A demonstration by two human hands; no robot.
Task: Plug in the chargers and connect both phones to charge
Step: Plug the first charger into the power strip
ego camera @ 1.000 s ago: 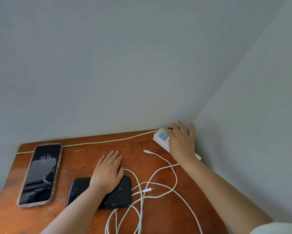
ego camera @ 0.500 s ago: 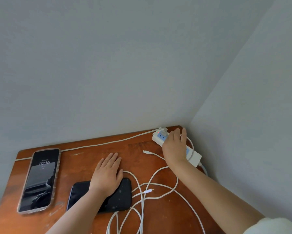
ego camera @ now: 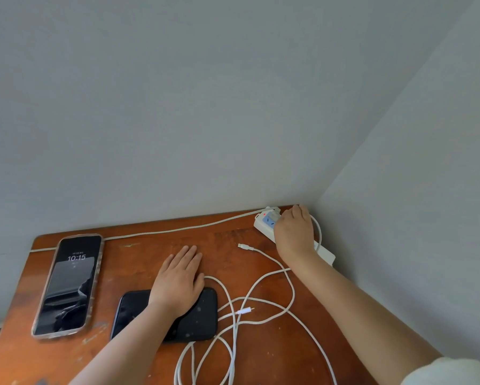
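Observation:
A lit phone (ego camera: 69, 284) in a clear case lies at the left of the wooden table (ego camera: 150, 245), showing 10:15. A dark phone (ego camera: 200, 315) lies in the middle, and my left hand (ego camera: 177, 279) rests flat with its palm on it. In the far right corner my right hand (ego camera: 294, 234) curls down over the white power strip (ego camera: 263, 223). It hides a charger plug there, and a white cable (ego camera: 320, 232) loops out from under it. Two loose connector ends lie free: one (ego camera: 243, 246) near the strip, another (ego camera: 245, 310) right of the dark phone.
Grey walls meet at the corner just behind the power strip. The strip's own cord (ego camera: 177, 229) runs along the back edge of the table to the left. White charging cables (ego camera: 233, 343) lie tangled in loops at the front right.
My right hand pulled back from the wall and its fingers curled down over the power strip. A cable loop has appeared to its right. My left hand stayed put.

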